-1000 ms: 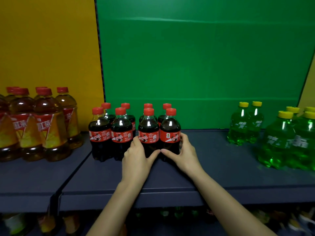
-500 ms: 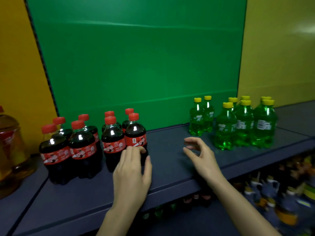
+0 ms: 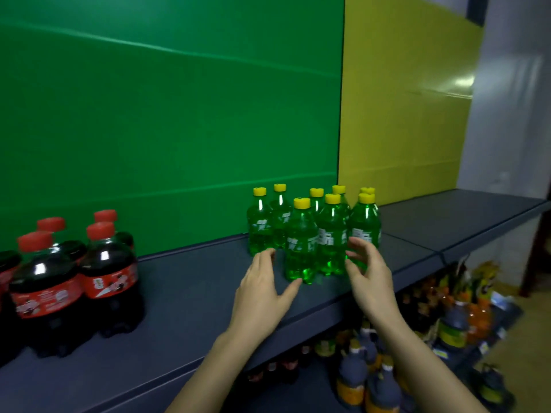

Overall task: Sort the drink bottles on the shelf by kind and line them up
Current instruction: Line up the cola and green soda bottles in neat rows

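Observation:
Several small green soda bottles (image 3: pixel 301 245) with yellow caps stand in a loose cluster on the dark blue shelf (image 3: pixel 190 290), in front of the green back panel. My left hand (image 3: pixel 262 290) hovers open just left of the nearest green bottle, its thumb close to the bottle's base. My right hand (image 3: pixel 368 275) is open to the right of that bottle, fingers spread in front of the right-hand green bottles; contact is unclear. Several cola bottles (image 3: pixel 107 272) with red caps stand grouped at the far left of the shelf. Neither hand holds anything.
The shelf runs on to the right (image 3: pixel 465 222), in front of a yellow panel (image 3: pixel 402 114). A lower shelf holds many mixed bottles (image 3: pixel 453 323), dark-wrapped and orange ones. The shelf's front edge lies just under my wrists.
The view has swung right. Both hands left the cola bottles and moved right to the green bottles, one on each side of the front one.

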Available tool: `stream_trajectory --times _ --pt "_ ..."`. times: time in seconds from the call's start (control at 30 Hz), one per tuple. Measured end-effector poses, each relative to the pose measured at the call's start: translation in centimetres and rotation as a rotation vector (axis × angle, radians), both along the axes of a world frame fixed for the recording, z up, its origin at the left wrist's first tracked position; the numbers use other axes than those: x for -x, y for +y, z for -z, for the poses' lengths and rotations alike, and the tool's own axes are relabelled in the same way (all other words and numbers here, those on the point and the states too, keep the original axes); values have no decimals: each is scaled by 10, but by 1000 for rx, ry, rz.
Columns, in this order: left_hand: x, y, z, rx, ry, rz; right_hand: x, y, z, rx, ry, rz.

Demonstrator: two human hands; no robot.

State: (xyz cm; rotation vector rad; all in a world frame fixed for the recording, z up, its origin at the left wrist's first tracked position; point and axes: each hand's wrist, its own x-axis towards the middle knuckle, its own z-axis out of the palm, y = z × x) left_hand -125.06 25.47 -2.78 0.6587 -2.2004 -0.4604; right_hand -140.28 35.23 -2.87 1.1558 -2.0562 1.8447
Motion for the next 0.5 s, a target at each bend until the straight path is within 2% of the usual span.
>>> stream_trajectory --times 0.2,0.3,0.5 --pt "68 -16 -6 -281 51 -47 29 2 6 -123 95 -81" --pt "78 -18 -2 -285 38 -96 29 -4 11 -183 206 -47" --pt "69 -19 2 -249 84 -148 12 -17 16 -244 241 -19"
